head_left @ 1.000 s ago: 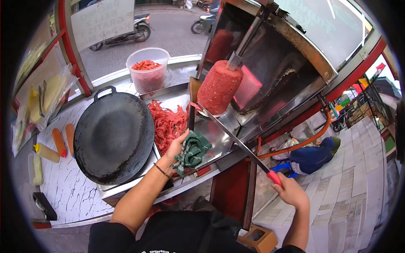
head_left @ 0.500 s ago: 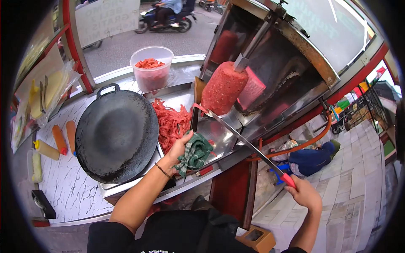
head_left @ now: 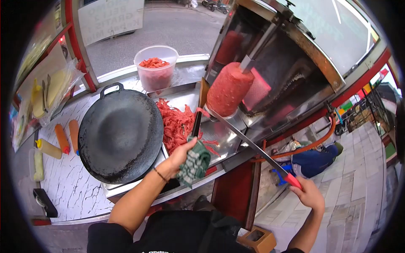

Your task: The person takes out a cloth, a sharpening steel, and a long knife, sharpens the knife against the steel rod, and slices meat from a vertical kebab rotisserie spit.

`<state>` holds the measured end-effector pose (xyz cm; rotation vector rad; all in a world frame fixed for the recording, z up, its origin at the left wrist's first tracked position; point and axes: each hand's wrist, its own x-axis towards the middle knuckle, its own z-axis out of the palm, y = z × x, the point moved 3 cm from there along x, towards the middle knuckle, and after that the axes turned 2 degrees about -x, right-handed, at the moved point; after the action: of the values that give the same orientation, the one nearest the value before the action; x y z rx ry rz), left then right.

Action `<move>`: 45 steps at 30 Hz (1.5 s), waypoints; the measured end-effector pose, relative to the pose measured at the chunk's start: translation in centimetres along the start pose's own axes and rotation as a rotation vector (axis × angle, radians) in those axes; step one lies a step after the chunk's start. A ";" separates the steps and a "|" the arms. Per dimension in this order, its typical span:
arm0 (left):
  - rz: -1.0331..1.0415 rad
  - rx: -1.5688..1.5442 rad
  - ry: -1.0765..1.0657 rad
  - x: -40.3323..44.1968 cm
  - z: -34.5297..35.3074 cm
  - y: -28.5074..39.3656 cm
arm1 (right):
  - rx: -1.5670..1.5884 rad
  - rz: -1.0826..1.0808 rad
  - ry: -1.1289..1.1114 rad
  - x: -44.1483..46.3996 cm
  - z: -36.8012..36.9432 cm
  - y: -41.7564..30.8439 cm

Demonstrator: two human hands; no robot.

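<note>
A green checked cloth (head_left: pixel 195 163) is bunched in my left hand (head_left: pixel 180 157), whose fingers are closed on it at the front edge of the metal tray. My right hand (head_left: pixel 309 194) grips the red handle of a long knife (head_left: pixel 253 145). The blade's tip is at the lower left of the red meat cylinder (head_left: pixel 229 90) on its upright spit. A thin strip of meat hangs by the tip. Red meat shavings (head_left: pixel 174 125) lie in the tray beyond my left hand, with a few loose strips to its right.
A black pan (head_left: pixel 120 135) covers the left burner. Behind the tray stands a clear tub (head_left: pixel 156 71) of meat strips. Sauce bottles (head_left: pixel 49 149) are at the left. The metal grill housing (head_left: pixel 295 63) rises behind the meat. A seated person (head_left: pixel 314 161) is beyond the cart.
My right hand and the knife have shifted slightly right and down in view. The whole scene has shifted a little right. The motorbikes passing on the road have gone.
</note>
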<state>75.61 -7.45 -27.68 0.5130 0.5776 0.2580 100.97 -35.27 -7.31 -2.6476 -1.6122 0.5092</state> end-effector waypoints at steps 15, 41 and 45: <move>0.404 0.602 -0.021 0.9 0.9 -7.5 | 0.853 -0.197 0.550 19.3 10.3 -14.9; 0.374 0.450 -0.078 2.1 2.2 -3.8 | 0.632 -0.191 0.552 15.5 21.3 -10.6; 0.425 0.409 -0.062 2.0 2.9 -3.0 | 0.580 -0.195 0.522 15.8 21.1 -9.5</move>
<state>79.14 -10.41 -28.11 1.0390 0.4568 0.5300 93.63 -20.65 -30.04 -1.9578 -1.2913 0.2032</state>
